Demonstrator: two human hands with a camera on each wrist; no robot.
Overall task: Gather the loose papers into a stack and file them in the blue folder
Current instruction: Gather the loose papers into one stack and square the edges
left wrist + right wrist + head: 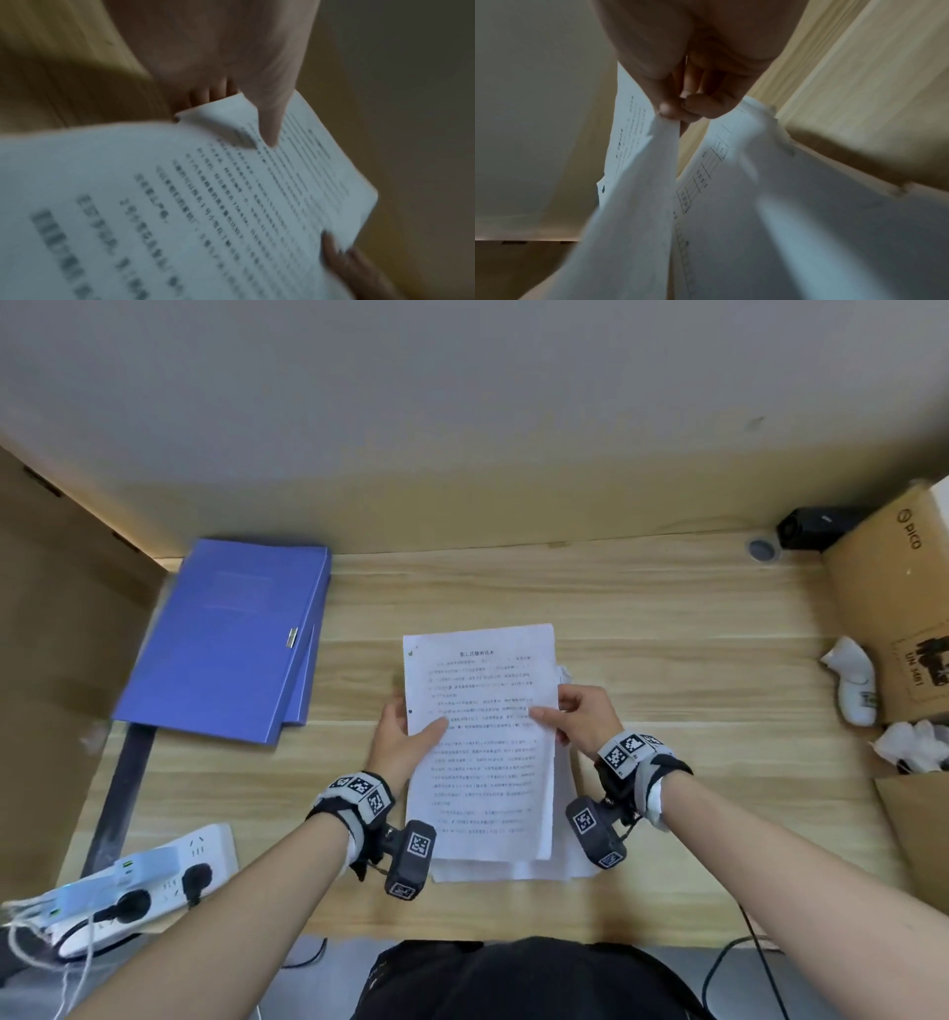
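Note:
A stack of printed white papers [480, 742] is lifted off the wooden desk [667, 629] in the middle of the head view. My left hand [405, 731] pinches its left edge, thumb on top and fingers beneath. My right hand [575, 716] pinches the right edge the same way. In the left wrist view my thumb [267, 121] presses on the top sheet [180, 203]. The right wrist view shows the held sheets [639, 192] above another loose sheet [782, 223] lying on the desk. The blue folder [226, 634] lies closed at the far left of the desk.
A white power strip [154, 880] with plugs sits at the front left. A cardboard box [893, 588] stands at the right, with a white object [852, 680] and crumpled white material [914, 742] beside it. A black device [816, 526] sits at the back right.

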